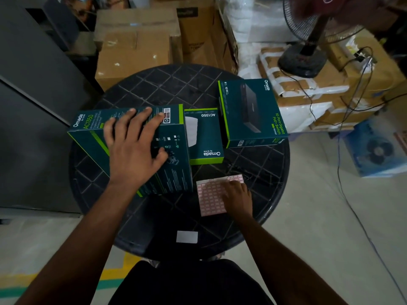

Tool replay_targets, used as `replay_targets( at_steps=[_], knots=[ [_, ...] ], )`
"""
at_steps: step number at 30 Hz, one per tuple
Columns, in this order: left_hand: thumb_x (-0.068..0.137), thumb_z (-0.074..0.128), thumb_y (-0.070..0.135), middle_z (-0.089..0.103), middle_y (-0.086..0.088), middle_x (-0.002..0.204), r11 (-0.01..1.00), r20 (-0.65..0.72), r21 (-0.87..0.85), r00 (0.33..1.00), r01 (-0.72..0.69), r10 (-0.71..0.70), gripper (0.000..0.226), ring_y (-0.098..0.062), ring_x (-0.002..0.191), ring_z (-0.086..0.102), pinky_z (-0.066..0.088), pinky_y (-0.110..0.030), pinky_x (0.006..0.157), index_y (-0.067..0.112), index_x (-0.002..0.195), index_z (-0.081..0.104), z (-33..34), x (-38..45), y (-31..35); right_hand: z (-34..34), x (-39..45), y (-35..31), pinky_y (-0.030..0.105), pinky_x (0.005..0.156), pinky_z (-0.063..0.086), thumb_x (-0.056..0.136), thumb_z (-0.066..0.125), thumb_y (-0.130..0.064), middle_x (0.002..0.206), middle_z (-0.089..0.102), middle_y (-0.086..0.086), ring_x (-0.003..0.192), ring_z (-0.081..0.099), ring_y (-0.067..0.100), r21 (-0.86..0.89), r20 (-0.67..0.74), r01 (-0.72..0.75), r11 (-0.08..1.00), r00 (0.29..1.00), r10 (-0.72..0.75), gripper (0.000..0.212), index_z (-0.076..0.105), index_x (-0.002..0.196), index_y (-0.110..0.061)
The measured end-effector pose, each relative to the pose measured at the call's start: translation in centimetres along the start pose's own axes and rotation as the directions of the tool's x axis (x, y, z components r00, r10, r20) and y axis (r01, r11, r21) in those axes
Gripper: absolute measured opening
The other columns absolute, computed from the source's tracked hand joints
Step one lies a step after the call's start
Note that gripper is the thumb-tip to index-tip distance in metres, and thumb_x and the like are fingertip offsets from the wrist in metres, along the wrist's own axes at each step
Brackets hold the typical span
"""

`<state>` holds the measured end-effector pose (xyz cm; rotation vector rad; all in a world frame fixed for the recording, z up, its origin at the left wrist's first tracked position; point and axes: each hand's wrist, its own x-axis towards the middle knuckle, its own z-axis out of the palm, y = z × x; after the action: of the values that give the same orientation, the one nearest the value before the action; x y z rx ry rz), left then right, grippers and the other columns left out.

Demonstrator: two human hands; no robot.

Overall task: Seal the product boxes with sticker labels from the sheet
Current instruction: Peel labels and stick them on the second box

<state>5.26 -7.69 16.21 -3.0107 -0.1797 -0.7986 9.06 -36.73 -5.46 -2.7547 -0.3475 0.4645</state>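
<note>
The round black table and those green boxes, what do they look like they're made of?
The table looks like moulded plastic: glossy black with a raised criss-cross pattern, though painted metal can't be ruled out. The green boxes, such as the AC1350 box under the left hand, look like printed cardboard with a smooth, slightly sheeny finish and crisp folded edges.

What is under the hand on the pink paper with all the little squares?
The right hand rests on the pink sticker sheet, which lies on the round black table. Rows of small rectangular stickers show beside it; the stickers under the hand are covered.
</note>
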Motion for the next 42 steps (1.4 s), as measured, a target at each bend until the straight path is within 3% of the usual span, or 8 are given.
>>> replay_targets(
  at_steps=[6, 14, 20, 24, 27, 32, 42],
  knots=[
    [0.081, 0.066, 0.043, 0.047, -0.005, 0.151, 1.0, 0.002, 0.001, 1.0, -0.001, 0.001, 0.073, -0.033, 0.14, 0.038, 0.019, -0.055, 0.117, 0.022, 0.148, 0.046, 0.0, -0.2, 0.0, -0.7, 1.8, 1.4, 0.044, 0.103, 0.046, 0.099, 0.059, -0.024, 0.137, 0.059, 0.008, 0.127, 0.049, 0.027, 0.141, -0.108, -0.125, 0.982, 0.984, 0.141, 0.037, 0.058, 0.135, -0.016],
    [0.081, 0.065, 0.042, 0.046, -0.005, 0.151, 1.0, 0.011, 0.008, 1.0, -0.001, 0.001, 0.073, -0.033, 0.14, 0.038, 0.021, -0.056, 0.116, 0.023, 0.148, 0.045, 0.0, -0.1, -0.2, -1.7, 3.6, 1.0, 0.054, 0.101, 0.046, 0.099, 0.056, -0.032, 0.124, 0.064, 0.004, 0.118, 0.058, 0.026, 0.035, -0.122, -0.125, 0.992, 0.984, 0.128, 0.026, 0.061, 0.124, -0.025],
    [0.08, 0.066, 0.042, 0.047, -0.005, 0.15, 1.0, 0.004, 0.006, 1.0, -0.003, 0.003, 0.073, -0.033, 0.139, 0.039, 0.022, -0.055, 0.116, 0.023, 0.148, 0.046, 0.1, -0.1, -0.1, -1.1, 4.3, 1.6, 0.048, 0.099, 0.045, 0.095, 0.064, -0.033, 0.108, 0.071, -0.004, 0.105, 0.066, 0.02, -0.057, -0.212, -0.033, 0.998, 0.977, 0.02, 0.012, 0.072, 0.102, -0.028],
    [0.08, 0.067, 0.042, 0.047, -0.005, 0.15, 1.0, 0.0, 0.0, 1.0, -0.003, 0.003, 0.073, -0.033, 0.14, 0.038, 0.022, -0.056, 0.116, 0.023, 0.148, 0.046, 0.1, -0.2, -0.2, -1.4, 4.7, 1.4, 0.037, 0.082, 0.055, 0.093, 0.068, -0.029, 0.096, 0.07, -0.005, 0.093, 0.062, 0.013, 0.016, -0.174, 0.04, 0.999, 0.984, -0.037, 0.009, 0.073, 0.09, -0.022],
    [0.08, 0.067, 0.042, 0.047, -0.005, 0.15, 1.0, -0.002, 0.001, 1.0, -0.005, 0.005, 0.074, -0.033, 0.139, 0.039, 0.023, -0.057, 0.115, 0.023, 0.148, 0.046, 0.1, -0.2, -0.1, -1.5, 4.9, 1.1, 0.027, 0.072, 0.054, 0.093, 0.07, -0.029, 0.094, 0.068, -0.004, 0.085, 0.061, 0.01, 0.025, -0.156, 0.024, 0.999, 0.988, -0.02, 0.01, 0.072, 0.091, -0.02],
    [0.08, 0.068, 0.042, 0.048, -0.005, 0.15, 1.0, -0.011, 0.0, 1.0, -0.004, 0.004, 0.073, -0.033, 0.139, 0.039, 0.023, -0.056, 0.115, 0.023, 0.147, 0.046, 0.0, -0.4, -0.1, -2.2, 5.4, 0.7, 0.027, 0.071, 0.055, 0.098, 0.064, -0.029, 0.093, 0.069, -0.001, 0.076, 0.062, 0.01, -0.059, -0.066, 0.002, 0.998, 0.998, -0.006, 0.014, 0.071, 0.096, -0.017],
    [0.079, 0.07, 0.04, 0.049, -0.005, 0.149, 1.0, -0.025, -0.004, 1.0, -0.004, 0.004, 0.073, -0.033, 0.139, 0.04, 0.024, -0.056, 0.114, 0.023, 0.146, 0.048, -0.1, -0.8, 0.1, -2.7, 5.4, 0.9, 0.03, 0.065, 0.057, 0.104, 0.053, -0.024, 0.083, 0.068, 0.001, 0.066, 0.062, 0.012, -0.182, -0.059, 0.082, 0.98, 0.994, -0.094, 0.02, 0.068, 0.094, -0.014]
  ],
)
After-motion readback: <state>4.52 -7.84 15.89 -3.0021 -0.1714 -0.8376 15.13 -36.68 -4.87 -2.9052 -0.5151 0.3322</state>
